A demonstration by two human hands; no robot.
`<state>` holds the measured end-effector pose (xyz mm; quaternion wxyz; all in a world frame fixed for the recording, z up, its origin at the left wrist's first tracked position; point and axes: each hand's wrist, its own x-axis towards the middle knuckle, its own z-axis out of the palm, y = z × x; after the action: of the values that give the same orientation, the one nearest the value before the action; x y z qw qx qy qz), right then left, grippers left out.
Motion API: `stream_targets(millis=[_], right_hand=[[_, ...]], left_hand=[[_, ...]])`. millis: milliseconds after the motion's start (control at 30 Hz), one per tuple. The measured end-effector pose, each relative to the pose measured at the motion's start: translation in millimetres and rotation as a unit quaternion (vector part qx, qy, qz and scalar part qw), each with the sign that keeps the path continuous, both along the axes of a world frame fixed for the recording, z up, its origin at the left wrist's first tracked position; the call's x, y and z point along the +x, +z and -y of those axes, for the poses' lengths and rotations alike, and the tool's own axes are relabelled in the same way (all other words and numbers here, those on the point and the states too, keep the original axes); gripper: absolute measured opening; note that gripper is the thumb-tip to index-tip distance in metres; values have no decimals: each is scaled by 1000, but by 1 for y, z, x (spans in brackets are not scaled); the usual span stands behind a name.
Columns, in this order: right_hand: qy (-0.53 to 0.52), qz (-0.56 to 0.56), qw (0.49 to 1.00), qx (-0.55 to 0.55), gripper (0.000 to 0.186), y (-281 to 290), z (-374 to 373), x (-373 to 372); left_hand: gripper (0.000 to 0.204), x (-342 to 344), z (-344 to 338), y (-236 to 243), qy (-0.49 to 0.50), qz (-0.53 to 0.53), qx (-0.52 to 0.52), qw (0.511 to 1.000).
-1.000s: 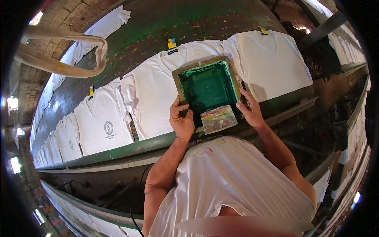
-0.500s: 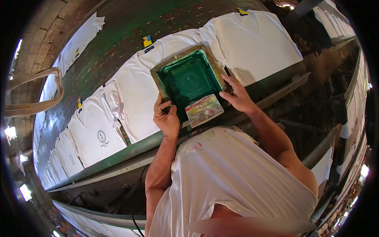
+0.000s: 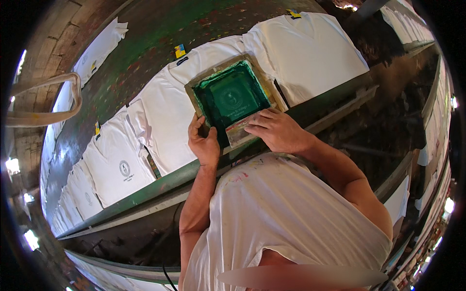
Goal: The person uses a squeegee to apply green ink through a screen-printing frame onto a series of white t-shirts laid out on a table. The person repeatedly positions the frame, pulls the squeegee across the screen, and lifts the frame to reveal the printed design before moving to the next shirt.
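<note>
A square screen-printing frame (image 3: pixel 217 69) with a green mesh (image 3: pixel 228 89) lies on a white T-shirt (image 3: pixel 167 123). A round emblem shows faintly in the mesh. At the frame's lower left side is my left hand (image 3: pixel 205 144), gripping its edge with the thumb apart from the fingers. My right hand (image 3: pixel 281 132) is closed over a paint-stained squeegee (image 3: pixel 237 136), which rests at the near end of the frame and is partly covered by the fingers.
To the right lies a plain white T-shirt (image 3: pixel 315 60). On the left, a T-shirt (image 3: pixel 119 162) bears a dark round print, with several more beyond it. All lie along a long, paint-specked green table (image 3: pixel 145 63). A pale looped strap (image 3: pixel 75 99) hangs at far left.
My right hand has left the frame's right side and come down onto the squeegee. The emblem in the mesh shows more clearly. My left hand stays at the frame.
</note>
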<state>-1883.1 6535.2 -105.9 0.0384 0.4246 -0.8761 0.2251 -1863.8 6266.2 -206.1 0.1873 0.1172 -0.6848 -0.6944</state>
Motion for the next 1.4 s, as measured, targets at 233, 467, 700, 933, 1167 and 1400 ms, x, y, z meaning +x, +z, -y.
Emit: stream_targets(millis=[233, 467, 700, 933, 1167, 1400], right_hand=[[34, 74, 996, 34, 32, 11, 13, -35], [22, 154, 987, 42, 34, 12, 26, -131], [-21, 80, 995, 53, 46, -4, 45, -169], [9, 35, 998, 61, 50, -14, 30, -100], [36, 14, 997, 66, 46, -3, 16, -31], [134, 187, 973, 30, 51, 5, 4, -100]], left_hand=[[45, -2, 37, 45, -106, -54, -571, 812], [46, -6, 40, 64, -172, 30, -605, 777], [45, -9, 36, 65, -174, 67, -594, 783], [45, -6, 30, 68, -176, 105, -587, 783], [44, -7, 30, 66, -169, 70, -612, 769], [46, -3, 32, 64, -168, 63, -616, 767]])
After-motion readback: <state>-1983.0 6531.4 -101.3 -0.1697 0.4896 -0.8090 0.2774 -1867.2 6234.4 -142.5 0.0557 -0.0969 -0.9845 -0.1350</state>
